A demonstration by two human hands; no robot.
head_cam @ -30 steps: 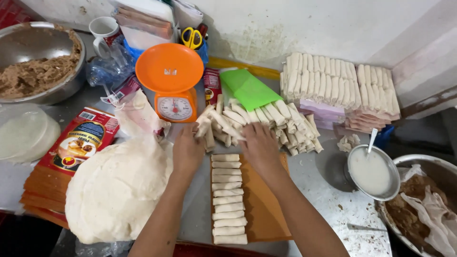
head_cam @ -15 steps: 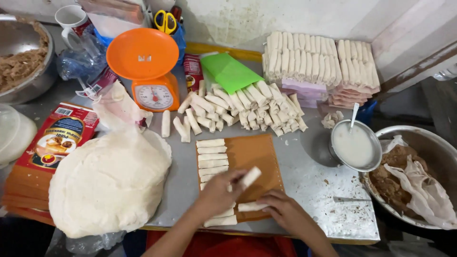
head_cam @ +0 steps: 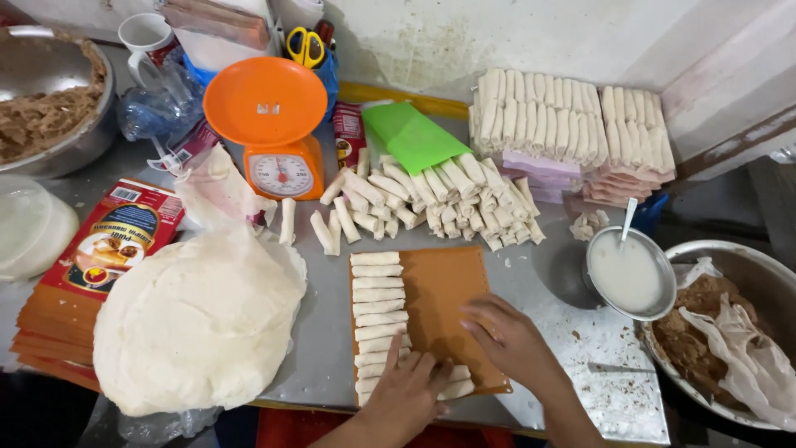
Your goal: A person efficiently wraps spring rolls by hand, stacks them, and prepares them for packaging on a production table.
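Beside the red carton stack (head_cam: pixel 99 257), both hands press rolls (head_cam: pixel 377 319).

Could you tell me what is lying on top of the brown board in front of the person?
A column of pale rolls lines the brown board along its left side. Both hands, left and right, cover the lowest rolls and the near edge.

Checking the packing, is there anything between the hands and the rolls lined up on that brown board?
Nothing visible. The left hand already rests on the lowest rolls, and the right hand lies flat on the brown board beside them.
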